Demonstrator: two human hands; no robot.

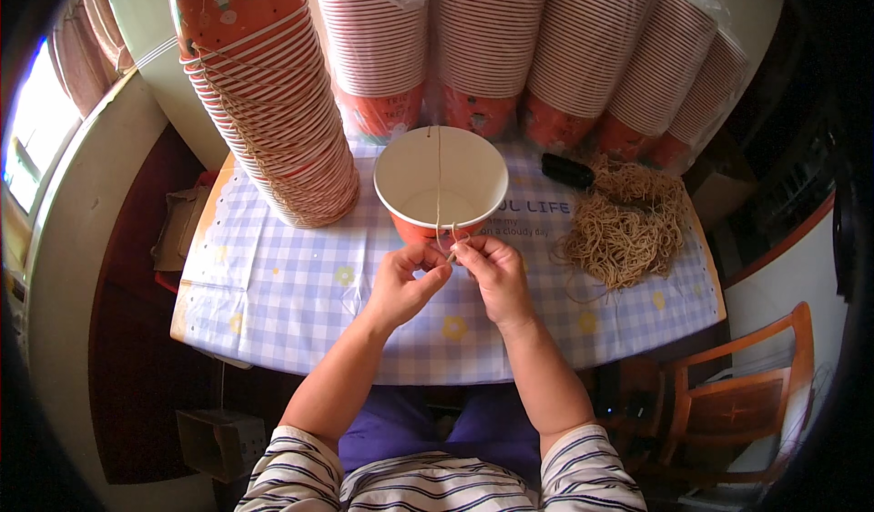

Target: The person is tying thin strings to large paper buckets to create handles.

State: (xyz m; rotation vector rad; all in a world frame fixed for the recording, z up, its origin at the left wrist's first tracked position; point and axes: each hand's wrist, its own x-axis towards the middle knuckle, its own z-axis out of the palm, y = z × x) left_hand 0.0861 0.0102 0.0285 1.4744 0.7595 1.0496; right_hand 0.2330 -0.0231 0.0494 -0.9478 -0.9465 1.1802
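A paper bucket (414,180), white inside and orange-red outside, stands upright in front of me on the table. A tan cord (439,171) runs across its mouth from the far rim to the near rim, where it forms small loops. Both my hands meet at the near rim. My left hand (405,283) pinches the cord from the left, its thumb and fingers drawn together. My right hand (496,275) grips the cord end between thumb and forefinger, almost touching the left fingertips. The bucket's near side is partly hidden behind my fingers.
A tall stack of orange buckets with cords (273,121) leans at the left. Several plastic-wrapped bucket stacks (492,30) line the back. To the right lie a heap of tan cords (628,230) and a black object (566,171). A checked cloth (300,312) covers the table; a wooden chair (737,403) stands at right.
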